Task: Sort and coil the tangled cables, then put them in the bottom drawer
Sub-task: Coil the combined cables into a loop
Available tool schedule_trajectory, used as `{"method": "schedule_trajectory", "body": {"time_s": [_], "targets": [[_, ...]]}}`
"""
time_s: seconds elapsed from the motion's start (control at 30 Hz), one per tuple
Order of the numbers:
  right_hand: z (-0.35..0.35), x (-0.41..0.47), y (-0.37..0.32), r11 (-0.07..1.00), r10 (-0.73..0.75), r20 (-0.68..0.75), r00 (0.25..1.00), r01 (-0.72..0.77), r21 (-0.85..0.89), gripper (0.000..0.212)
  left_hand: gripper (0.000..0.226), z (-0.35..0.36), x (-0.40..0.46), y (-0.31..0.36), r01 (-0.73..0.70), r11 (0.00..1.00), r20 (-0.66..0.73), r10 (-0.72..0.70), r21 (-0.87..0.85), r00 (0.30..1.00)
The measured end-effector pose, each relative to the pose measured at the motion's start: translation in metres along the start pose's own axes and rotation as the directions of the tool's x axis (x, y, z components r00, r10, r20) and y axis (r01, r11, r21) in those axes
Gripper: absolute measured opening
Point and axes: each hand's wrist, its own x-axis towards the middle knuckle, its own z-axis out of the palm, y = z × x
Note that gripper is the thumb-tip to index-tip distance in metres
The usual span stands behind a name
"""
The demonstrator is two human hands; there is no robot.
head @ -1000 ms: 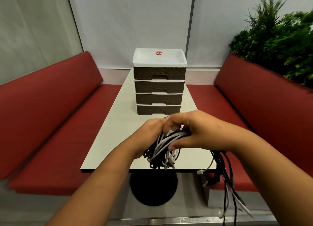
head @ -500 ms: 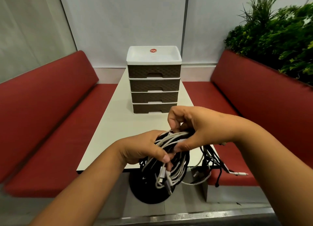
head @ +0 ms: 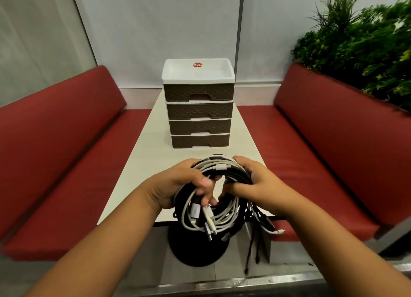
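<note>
While both hands are gripping it low in the middle of the frame, the bundle of cables is hanging over the near edge of the worktop. The left hand is curling its fingers round the white and black loops from one side; the right hand is clutching them from the other. Loose ends are dangling at lower right. Behind, at centre, the drawer unit is sitting with its bottom drawer closed.

red benches flank a white table; green plant right.
</note>
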Motion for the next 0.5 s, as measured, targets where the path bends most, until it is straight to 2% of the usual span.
{"method": "schedule_trajectory", "body": {"time_s": [0.07,0.1,0.17,0.2,0.27,0.33,0.43,0.5], "targets": [[0.002,0.002,0.001,0.995,0.040,-0.127,0.991,-0.051,-0.086,0.019,0.027,-0.005,0.001,0.005,0.074,0.989,-0.072,-0.066,0.125,0.995],[0.001,0.004,0.001,0.985,0.052,-0.170,0.984,-0.079,-0.154,0.017,0.028,-0.009,0.002,0.008,0.118,0.964,-0.140,-0.086,0.240,0.986],[-0.001,0.007,-0.002,0.955,0.068,-0.201,0.977,-0.122,-0.270,0.016,0.031,-0.010,0.005,0.013,0.202,0.859,-0.293,-0.064,0.470,0.954],[-0.001,0.008,-0.003,0.940,0.070,-0.196,0.978,-0.131,-0.314,0.014,0.028,-0.007,0.008,0.013,0.224,0.822,-0.353,-0.029,0.524,0.935],[0.000,0.010,-0.007,0.935,0.061,-0.191,0.980,-0.123,-0.333,0.006,0.019,0.002,0.014,0.009,0.202,0.832,-0.434,0.051,0.516,0.899],[-0.004,0.009,-0.012,0.973,0.058,-0.142,0.988,-0.088,-0.212,0.015,0.021,0.009,0.016,0.007,0.139,0.891,-0.463,0.087,0.432,0.882],[-0.015,0.002,-0.013,0.993,0.020,0.029,0.999,-0.023,0.115,0.021,0.022,0.010,0.013,0.014,0.070,0.942,-0.466,0.098,0.328,0.879],[-0.022,-0.003,0.000,0.960,0.015,0.081,0.997,-0.036,0.277,0.048,0.017,0.004,0.010,0.020,0.034,0.967,-0.506,0.101,0.252,0.857]]}}
